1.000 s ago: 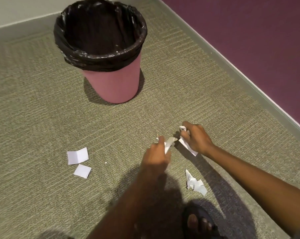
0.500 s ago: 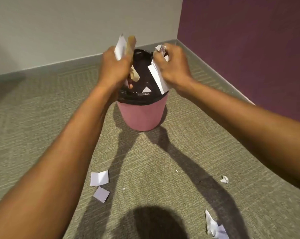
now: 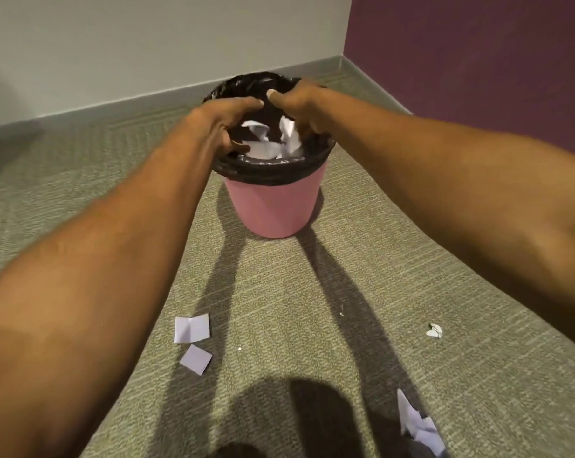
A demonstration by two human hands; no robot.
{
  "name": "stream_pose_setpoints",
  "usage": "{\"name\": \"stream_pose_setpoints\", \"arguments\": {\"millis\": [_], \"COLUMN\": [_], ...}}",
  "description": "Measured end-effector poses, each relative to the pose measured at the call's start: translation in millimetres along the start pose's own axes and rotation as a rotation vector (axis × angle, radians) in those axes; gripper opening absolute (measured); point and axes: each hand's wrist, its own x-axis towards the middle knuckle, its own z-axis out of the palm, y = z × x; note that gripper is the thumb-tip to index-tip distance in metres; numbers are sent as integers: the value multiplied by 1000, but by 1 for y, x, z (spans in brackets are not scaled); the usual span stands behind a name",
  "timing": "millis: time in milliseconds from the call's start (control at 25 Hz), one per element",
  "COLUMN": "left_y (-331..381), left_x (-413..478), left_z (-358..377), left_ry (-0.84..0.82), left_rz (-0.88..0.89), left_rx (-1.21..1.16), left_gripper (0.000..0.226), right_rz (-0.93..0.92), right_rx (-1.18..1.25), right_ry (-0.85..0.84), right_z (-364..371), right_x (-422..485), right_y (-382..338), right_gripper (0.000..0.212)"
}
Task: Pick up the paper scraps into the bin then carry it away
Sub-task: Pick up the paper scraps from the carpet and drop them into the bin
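A pink bin (image 3: 274, 206) with a black liner stands on the carpet near the room's corner. Both of my hands hang over its mouth. My left hand (image 3: 225, 119) and my right hand (image 3: 296, 97) have their fingers spread downward, with nothing in them. White paper scraps (image 3: 269, 140) lie inside the bin below the hands. On the carpet lie a folded white scrap (image 3: 192, 328), a small square scrap (image 3: 196, 359), a tiny crumpled scrap (image 3: 434, 330) and a larger crumpled scrap (image 3: 418, 424) at the bottom right.
A grey wall (image 3: 147, 44) runs behind the bin and a dark purple wall (image 3: 477, 61) stands to the right, meeting in a corner. Carpet (image 3: 296, 309) lies between me and the bin. My shadow falls across the bottom middle.
A second ago both hands gathered scraps on the floor. They carried them up over the bin and have let go; the paper now lies inside the bin.
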Motion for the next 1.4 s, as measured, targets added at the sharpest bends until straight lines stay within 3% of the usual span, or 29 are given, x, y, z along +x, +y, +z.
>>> {"name": "stream_pose_setpoints", "arguments": {"millis": [80, 280, 440, 520, 600, 680, 760, 880, 1040, 1160, 1320, 1400], "left_y": [1, -7, -94, -167, -238, -293, -328, -361, -376, -390, -408, -410], "left_x": [-5, -33, -80, -106, -129, -148, -169, -190, -189, -180, -177, -181], "left_z": [3, 14, 57, 102, 147, 181, 205, 228, 238, 242, 252, 258], "left_ry": [26, 239, 343, 105, -237, -516, -667, -696, -713, -716, -677, -692], "left_rz": [29, 344, 565, 529, 331, 202, 406, 871, 971, 1059, 1313, 1334], "left_rx": [-3, -156, -33, 165, 431, 651, 831, 1113, 1323, 1403, 1259, 1281], "left_gripper": [17, 17, 33, 26, 15, 44, 61, 66, 67, 67, 18, 7], "right_rz": [-17, -139, -231, -174, -41, 87, 180, 198, 181, 59, -91, -123], "right_rx": [74, 347, 376, 296, 140, -25, -210, -549, -660, -815, -875, -860], "right_ry": [-56, 94, 140, 86, -59, -207, -304, -380, -341, -266, -228, -205], "right_z": [0, -12, -33, -37, -32, -23, -10, 5, 21, 35, 42, 43], "right_x": [1, -25, -88, -113, -130, -140, -154, -178, -215, -234, -236, -234], "right_y": [0, 12, 53, 88, 136, 189, 242, 312, 374, 405, 419, 420], "right_gripper": [63, 22, 17, 21, 23, 22, 24, 30, 27, 32, 15, 9]}}
